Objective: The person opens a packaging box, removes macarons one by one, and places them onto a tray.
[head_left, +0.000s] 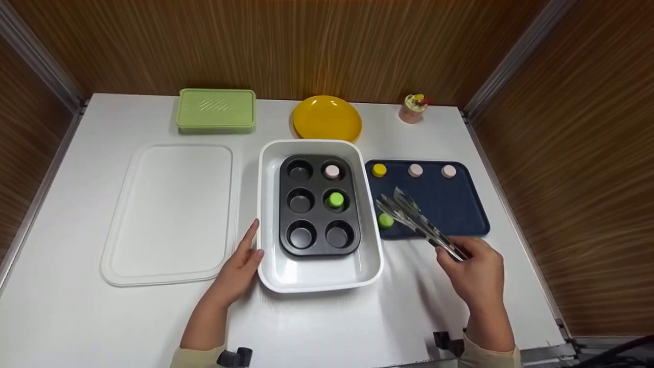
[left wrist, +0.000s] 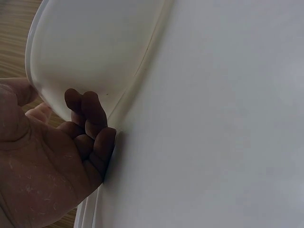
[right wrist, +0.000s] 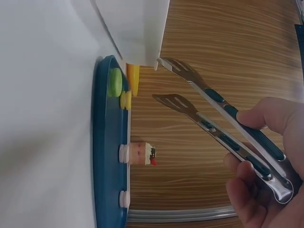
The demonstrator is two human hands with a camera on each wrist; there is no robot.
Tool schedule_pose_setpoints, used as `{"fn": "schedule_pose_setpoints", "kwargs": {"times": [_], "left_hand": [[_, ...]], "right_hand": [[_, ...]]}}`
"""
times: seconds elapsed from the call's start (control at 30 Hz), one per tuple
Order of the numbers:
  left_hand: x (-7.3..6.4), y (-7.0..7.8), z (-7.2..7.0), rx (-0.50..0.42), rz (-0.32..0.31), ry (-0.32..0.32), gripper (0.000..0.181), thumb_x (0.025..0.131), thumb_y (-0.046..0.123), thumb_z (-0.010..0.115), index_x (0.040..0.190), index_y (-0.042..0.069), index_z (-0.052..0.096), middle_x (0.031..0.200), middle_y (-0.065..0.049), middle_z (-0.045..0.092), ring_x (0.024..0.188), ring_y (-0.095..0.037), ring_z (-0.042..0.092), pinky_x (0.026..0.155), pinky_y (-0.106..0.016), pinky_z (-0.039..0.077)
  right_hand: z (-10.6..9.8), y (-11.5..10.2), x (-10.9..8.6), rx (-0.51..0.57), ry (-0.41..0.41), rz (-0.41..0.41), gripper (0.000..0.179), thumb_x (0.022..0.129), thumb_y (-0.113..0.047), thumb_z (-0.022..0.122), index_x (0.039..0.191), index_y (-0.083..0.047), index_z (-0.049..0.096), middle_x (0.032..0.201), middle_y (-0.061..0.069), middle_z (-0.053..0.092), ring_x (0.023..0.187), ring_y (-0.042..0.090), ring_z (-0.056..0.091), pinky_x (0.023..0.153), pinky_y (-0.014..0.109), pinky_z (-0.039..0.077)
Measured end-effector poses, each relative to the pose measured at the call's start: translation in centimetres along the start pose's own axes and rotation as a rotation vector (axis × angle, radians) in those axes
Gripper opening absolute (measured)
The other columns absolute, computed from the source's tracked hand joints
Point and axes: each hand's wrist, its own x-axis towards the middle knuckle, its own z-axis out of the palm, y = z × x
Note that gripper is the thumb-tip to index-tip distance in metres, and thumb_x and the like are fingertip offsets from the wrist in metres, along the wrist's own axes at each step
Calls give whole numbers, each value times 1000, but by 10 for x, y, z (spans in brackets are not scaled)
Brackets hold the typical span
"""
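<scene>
My right hand (head_left: 475, 271) holds metal tongs (head_left: 416, 220) with dark grip inserts, thumb on one arm and fingers on the other. The tong tips stand apart with nothing between them, above the navy tray (head_left: 439, 204), close to a green macaron (head_left: 386, 221). My left hand (head_left: 237, 273) rests against the left outer wall of a deep white container (head_left: 317, 276), thumb at its rim. Inside this container lies a dark muffin pan (head_left: 319, 220). A pink macaron (head_left: 332, 171) sits in its top right cup, a green macaron (head_left: 335, 200) in the cup below.
A yellow macaron (head_left: 379, 170) and two pink macarons (head_left: 415, 170) line the tray's far side. The white lid (head_left: 173, 214) lies at left. Along the back stand a green lidded box (head_left: 216, 111), a yellow plate (head_left: 327, 118) and a dessert cup (head_left: 412, 110).
</scene>
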Motion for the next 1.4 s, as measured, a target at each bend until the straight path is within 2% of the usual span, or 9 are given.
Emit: {"fn": "schedule_pose_setpoints", "kwargs": {"times": [0.13, 0.3, 0.5, 0.6, 0.77, 0.9, 1.1, 1.4], "left_hand": [[0, 0, -1, 0, 11, 2, 65, 114, 18, 50, 171, 27, 21, 169, -19, 33, 145, -41, 45, 122, -61, 27], [-2, 1, -1, -31, 39, -2, 65, 113, 15, 51, 171, 22, 22, 167, -23, 34, 148, -43, 41, 122, -61, 26], [-2, 2, -1, -34, 71, -9, 65, 113, 11, 50, 171, 17, 22, 173, -19, 21, 157, -42, 20, 125, -62, 17], [-2, 2, -1, -35, 67, -8, 65, 112, 11, 51, 171, 17, 22, 173, -19, 23, 157, -42, 23, 125, -62, 18], [-3, 2, 0, -39, 42, -1, 66, 112, 13, 52, 171, 21, 23, 166, -24, 35, 151, -43, 36, 123, -61, 25], [-3, 1, 0, -40, 37, -1, 66, 112, 14, 52, 171, 21, 23, 160, -28, 43, 149, -44, 40, 123, -61, 26], [-2, 1, -1, -32, 48, -1, 65, 112, 14, 52, 171, 20, 24, 168, -23, 32, 152, -43, 34, 124, -61, 24], [-2, 2, -1, -25, 60, -9, 65, 113, 13, 51, 171, 19, 23, 172, -17, 26, 154, -41, 31, 124, -61, 21]], "right_hand": [[4, -10, 2, 48, 39, -56, 19, 76, 5, 86, 94, 0, 83, 80, 7, 70, 70, 11, 59, 64, 10, 41], [11, -21, 6, 106, 54, -150, 22, 74, 8, 85, 94, 1, 82, 80, 6, 70, 69, 10, 59, 64, 10, 42], [22, -34, 9, 132, 34, -232, 24, 72, 8, 86, 94, 1, 82, 80, 8, 69, 68, 15, 61, 64, 12, 43], [29, -39, 10, 123, 4, -253, 24, 71, 7, 87, 94, 1, 81, 80, 8, 68, 68, 17, 61, 64, 13, 44], [40, -46, 11, 83, -52, -248, 23, 73, 5, 87, 95, 1, 82, 80, 8, 68, 68, 20, 62, 62, 28, 50], [48, -49, 12, 51, -94, -228, 23, 75, 4, 87, 97, 1, 82, 82, 9, 68, 70, 22, 64, 62, 41, 53], [55, -56, 13, 18, -133, -219, 20, 78, 1, 87, 97, 0, 82, 82, 9, 67, 71, 24, 65, 63, 46, 54], [68, -58, 17, -28, -153, -219, 19, 79, -1, 87, 97, -1, 83, 80, 9, 67, 66, 26, 64, 61, 47, 53]]}}
